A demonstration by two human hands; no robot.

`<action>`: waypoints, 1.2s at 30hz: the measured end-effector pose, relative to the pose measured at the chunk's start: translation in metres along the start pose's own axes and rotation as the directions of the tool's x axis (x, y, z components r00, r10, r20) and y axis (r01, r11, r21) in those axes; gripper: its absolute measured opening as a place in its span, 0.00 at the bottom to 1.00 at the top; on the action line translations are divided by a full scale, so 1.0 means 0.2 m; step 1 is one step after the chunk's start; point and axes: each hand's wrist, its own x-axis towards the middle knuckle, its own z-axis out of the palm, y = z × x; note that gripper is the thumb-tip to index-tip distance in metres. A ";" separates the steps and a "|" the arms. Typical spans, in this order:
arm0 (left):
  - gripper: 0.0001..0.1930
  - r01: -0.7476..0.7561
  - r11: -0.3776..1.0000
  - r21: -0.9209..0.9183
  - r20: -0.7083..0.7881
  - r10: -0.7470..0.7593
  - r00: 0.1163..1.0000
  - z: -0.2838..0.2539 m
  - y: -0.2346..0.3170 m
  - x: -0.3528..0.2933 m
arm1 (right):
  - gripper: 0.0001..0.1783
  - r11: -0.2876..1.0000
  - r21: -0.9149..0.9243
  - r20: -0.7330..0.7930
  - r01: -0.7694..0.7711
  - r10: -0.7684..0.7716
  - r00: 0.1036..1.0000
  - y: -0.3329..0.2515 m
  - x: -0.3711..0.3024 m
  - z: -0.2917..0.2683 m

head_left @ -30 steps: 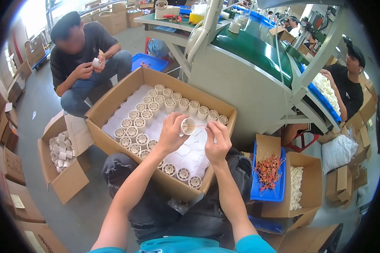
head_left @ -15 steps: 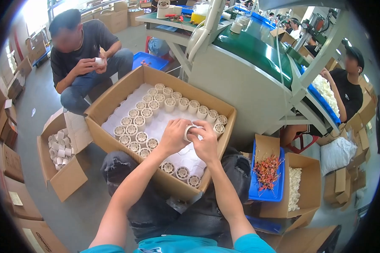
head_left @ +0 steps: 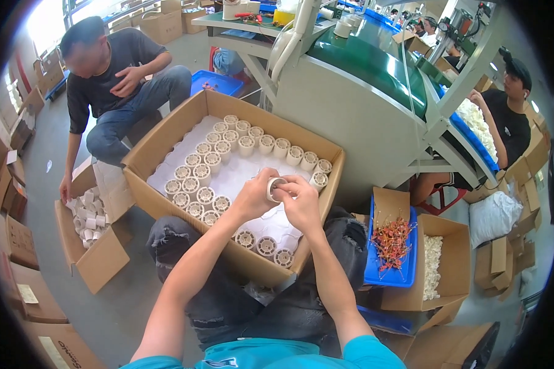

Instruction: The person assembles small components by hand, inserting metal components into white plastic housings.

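Observation:
My left hand (head_left: 256, 195) is wrapped round a white plastic cylinder (head_left: 273, 187), held above the large cardboard box (head_left: 160, 136). Its open end faces my right hand (head_left: 298, 205), whose fingers are closed together at the rim and partly inside it. Whether those fingertips pinch anything small cannot be made out. Below, rows of similar off-white cylinders (head_left: 204, 195) with slotted round tops stand upright on a white sheet (head_left: 266, 224). They line the left, far and near right parts of the box.
At the right, a blue tray (head_left: 405, 278) holds red wired parts (head_left: 393, 240), beside a carton (head_left: 452, 261) of pale pieces. Leftward, a co-worker (head_left: 120, 77) squats by an open carton (head_left: 104, 261) of white rings. A green conveyor (head_left: 369, 67) stands ahead; another person (head_left: 511, 117) sits beyond.
My right fingers have moved deeper to the cylinder's opening, which now faces them more. The co-worker at left has lowered one hand into the small carton and no longer holds a white part before the chest.

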 end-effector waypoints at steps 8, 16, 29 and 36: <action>0.26 -0.012 1.000 0.005 -0.018 0.012 1.000 0.02 0.00 -0.01 | 0.09 0.996 -0.089 -0.068 -0.024 0.018 0.997 -0.03 -0.02 0.03; 0.24 -0.066 0.998 -0.005 -0.077 0.065 0.995 0.00 0.00 -0.02 | 0.09 1.000 -0.017 -0.052 0.018 -0.018 0.998 -0.02 0.01 0.04; 0.27 -0.169 0.985 0.023 -0.005 0.169 0.986 0.02 0.01 0.07 | 0.11 0.980 -0.163 -0.051 0.116 -0.126 0.991 0.07 0.04 -0.03; 0.42 -0.315 0.884 0.344 -0.073 0.360 0.930 -0.08 0.18 0.84 | 0.14 0.972 0.217 -0.330 -0.088 0.158 0.931 0.18 0.11 -0.24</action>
